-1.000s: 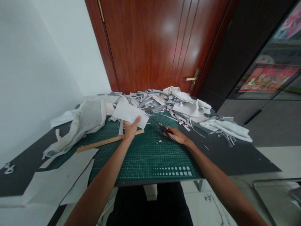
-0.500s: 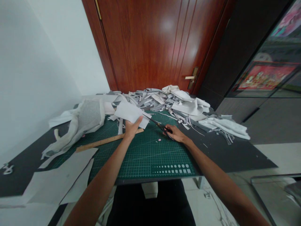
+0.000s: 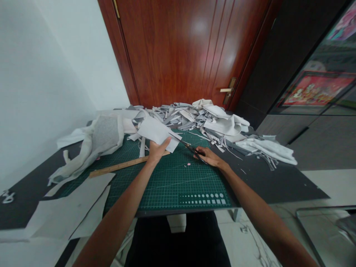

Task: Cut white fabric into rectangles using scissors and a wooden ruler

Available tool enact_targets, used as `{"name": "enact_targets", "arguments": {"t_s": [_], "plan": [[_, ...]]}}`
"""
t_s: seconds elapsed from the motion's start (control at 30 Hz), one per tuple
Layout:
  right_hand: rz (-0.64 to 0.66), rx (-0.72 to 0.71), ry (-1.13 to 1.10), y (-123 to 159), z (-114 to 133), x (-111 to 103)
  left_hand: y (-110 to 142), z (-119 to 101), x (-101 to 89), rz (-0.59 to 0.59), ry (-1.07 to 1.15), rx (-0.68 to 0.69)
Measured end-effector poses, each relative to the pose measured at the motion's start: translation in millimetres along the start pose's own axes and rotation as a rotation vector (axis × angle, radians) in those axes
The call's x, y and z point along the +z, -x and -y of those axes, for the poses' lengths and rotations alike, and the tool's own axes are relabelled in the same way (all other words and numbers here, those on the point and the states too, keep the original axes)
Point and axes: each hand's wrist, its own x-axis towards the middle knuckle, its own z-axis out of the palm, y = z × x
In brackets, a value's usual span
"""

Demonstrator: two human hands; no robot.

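My left hand [image 3: 157, 151] grips a pale grey-white piece of sheet material [image 3: 154, 129] by its near edge, thumb on top. Whether it is fabric or card I cannot tell. In my right hand [image 3: 208, 156] is a pair of dark scissors [image 3: 191, 148], fingers wrapped round the handles. The blades point away to the left and lie over the right part of the piece. Both hands are above a green cutting mat [image 3: 178, 181]. Below and left of my left hand, a wooden ruler [image 3: 119, 167] lies on the mat.
Grey and white offcuts [image 3: 180, 115] are heaped along the table's back, by a wooden door [image 3: 178, 52]. More white cloth [image 3: 267, 150] lies at right. A rolled grey-white fabric [image 3: 104, 133] and flat sheets [image 3: 72, 211] lie at left. The dark table [image 3: 283, 185] extends right.
The held piece looks joined along the scissor line, with its right part now lying closer to the rest. Hands and scissors stay almost in place; the view shifts slightly.
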Motion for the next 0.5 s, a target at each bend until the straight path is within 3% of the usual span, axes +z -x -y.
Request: {"name": "enact_targets", "arguments": {"t_s": [0.5], "plan": [[0.044,0.048,-0.039,1.1,4.1,-4.3,0.4,-1.2,-0.5,0.001,-0.017,0.004]]}}
